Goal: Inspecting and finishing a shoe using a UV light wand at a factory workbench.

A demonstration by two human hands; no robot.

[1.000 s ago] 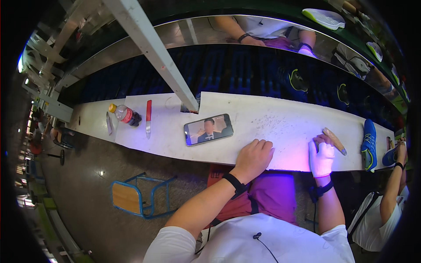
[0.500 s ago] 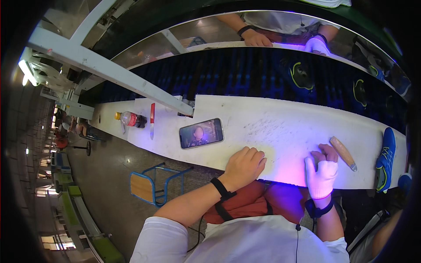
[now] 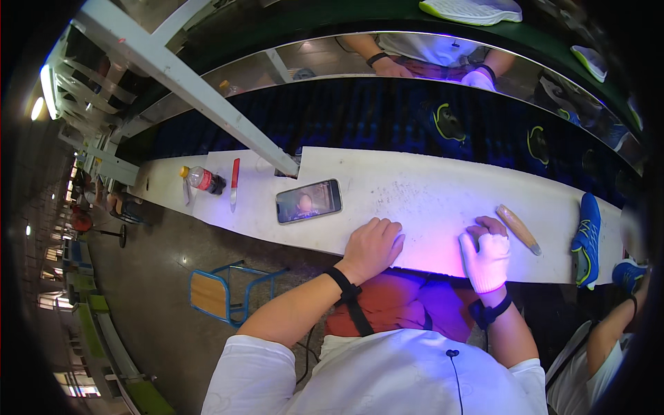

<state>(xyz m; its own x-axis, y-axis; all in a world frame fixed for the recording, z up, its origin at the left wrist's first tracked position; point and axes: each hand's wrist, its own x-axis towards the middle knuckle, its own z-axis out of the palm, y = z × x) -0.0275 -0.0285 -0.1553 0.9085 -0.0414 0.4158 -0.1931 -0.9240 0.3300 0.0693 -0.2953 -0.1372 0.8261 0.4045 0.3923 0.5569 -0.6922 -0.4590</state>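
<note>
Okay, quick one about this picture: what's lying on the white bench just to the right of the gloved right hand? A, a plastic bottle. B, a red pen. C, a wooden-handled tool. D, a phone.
C: a wooden-handled tool lies on the white bench close beside the gloved right hand, while the phone, the bottle and the red pen all sit farther left, beyond the bare left hand.

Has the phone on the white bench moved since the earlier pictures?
No. The phone lies just right of the red-handled tool, left of the left hand, as before; only the camera shifted.
</note>
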